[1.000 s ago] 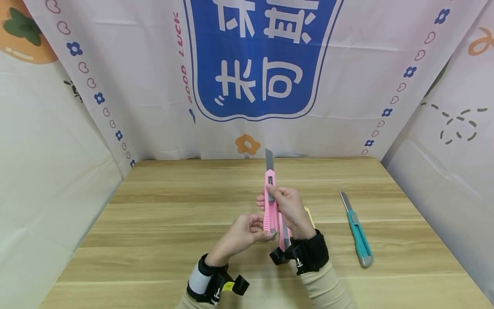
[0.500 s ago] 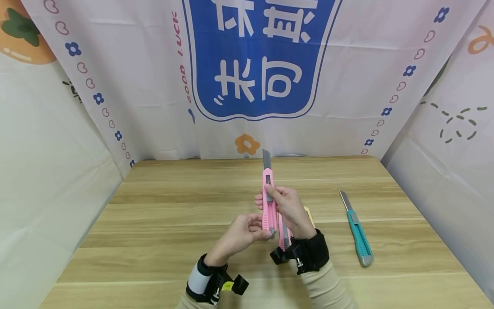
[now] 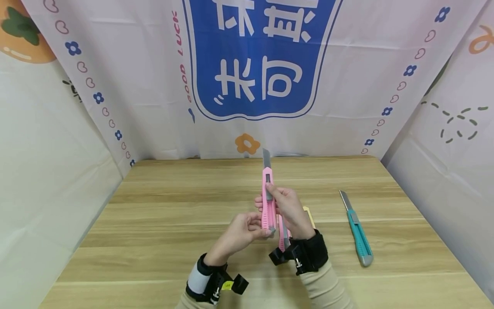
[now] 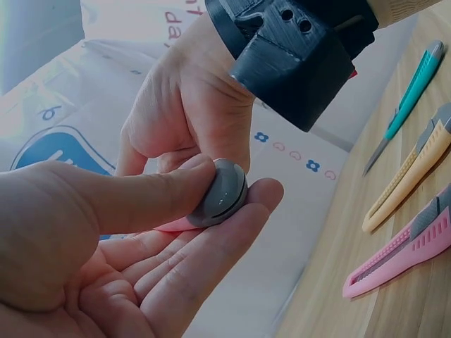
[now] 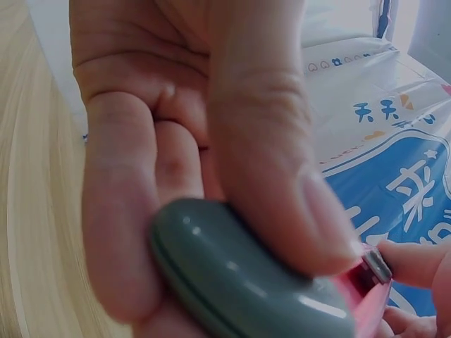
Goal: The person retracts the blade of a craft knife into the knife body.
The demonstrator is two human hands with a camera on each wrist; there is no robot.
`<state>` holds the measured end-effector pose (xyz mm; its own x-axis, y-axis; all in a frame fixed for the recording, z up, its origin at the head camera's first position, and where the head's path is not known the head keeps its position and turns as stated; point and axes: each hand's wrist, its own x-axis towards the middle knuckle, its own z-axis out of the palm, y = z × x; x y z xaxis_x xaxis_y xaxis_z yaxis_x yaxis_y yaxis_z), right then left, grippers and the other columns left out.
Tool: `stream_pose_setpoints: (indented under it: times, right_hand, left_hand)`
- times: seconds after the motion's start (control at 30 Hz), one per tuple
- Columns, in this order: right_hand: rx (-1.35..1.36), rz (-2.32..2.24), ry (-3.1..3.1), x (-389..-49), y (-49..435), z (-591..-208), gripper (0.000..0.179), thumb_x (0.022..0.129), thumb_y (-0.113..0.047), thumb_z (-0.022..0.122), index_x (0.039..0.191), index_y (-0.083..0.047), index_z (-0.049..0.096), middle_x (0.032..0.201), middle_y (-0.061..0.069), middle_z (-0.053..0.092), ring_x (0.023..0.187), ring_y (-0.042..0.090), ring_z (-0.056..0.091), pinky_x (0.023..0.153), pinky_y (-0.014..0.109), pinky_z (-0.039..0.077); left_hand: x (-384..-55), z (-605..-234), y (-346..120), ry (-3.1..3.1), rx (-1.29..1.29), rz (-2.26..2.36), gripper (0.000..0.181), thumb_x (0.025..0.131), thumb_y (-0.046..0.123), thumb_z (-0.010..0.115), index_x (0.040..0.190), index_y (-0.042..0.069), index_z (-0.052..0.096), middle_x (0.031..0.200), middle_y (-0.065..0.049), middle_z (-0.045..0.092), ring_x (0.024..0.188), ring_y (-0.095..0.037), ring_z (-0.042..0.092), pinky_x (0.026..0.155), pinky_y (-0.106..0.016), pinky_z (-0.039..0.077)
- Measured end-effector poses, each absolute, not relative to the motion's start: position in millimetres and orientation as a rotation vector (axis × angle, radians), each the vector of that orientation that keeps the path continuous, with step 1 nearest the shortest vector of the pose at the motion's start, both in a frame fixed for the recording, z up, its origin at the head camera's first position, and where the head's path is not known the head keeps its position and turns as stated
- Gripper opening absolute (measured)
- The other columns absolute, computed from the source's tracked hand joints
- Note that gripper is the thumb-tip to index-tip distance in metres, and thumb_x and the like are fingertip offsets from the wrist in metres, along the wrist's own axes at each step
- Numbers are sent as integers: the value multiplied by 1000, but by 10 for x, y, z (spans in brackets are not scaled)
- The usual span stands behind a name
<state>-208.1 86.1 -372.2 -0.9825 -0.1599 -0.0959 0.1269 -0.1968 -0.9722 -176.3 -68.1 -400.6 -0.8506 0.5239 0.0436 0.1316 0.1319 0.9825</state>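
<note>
Both hands hold a pink utility knife upright above the table, its grey blade out at the top. My left hand pinches the grey end cap at the bottom, thumb over it and fingers behind. Higher up, my right hand grips the handle, with its thumb on the grey slider. Beneath the right wrist, a second pink utility knife lies partly hidden in the head view. Beside it is a yellow utility knife, mostly covered by the right hand there.
A teal utility knife with its blade out lies on the wooden table at the right. A printed white cloth hangs behind the table and along both sides. Black camera mounts sit on the wrists.
The pink utility knife and both hands have shifted very slightly left over the last second. Both grips look the same, and the blade stays out.
</note>
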Motion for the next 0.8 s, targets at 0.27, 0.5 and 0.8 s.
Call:
stream_pose_setpoints:
  times: [0.27,0.5,0.8]
  right_hand:
    - [-82,-2303,1856,-2095,873,-3737,42,97,-20,51,110,20,54,68,-2,73,69,14,70,64,24,63]
    - [-123,-2301,1879,-2084,868,-3753,37,97,-12,51,118,18,53,72,-3,73,74,13,70,67,21,62]
    - [-114,-2303,1877,-2076,856,-3746,38,96,-15,53,118,16,54,75,-1,74,76,15,71,69,22,62]
  left_hand:
    - [-1757,-4007,-676,2081,635,1774,36,84,-3,63,117,-15,55,100,-33,66,87,-33,68,75,-27,62]
    - [-1753,-4003,-686,2097,636,1776,35,85,-4,61,118,-15,54,101,-34,66,87,-33,68,76,-31,62]
    - [-1756,-3990,-703,2091,631,1777,37,86,-4,61,120,-15,53,103,-34,65,89,-33,68,78,-32,62]
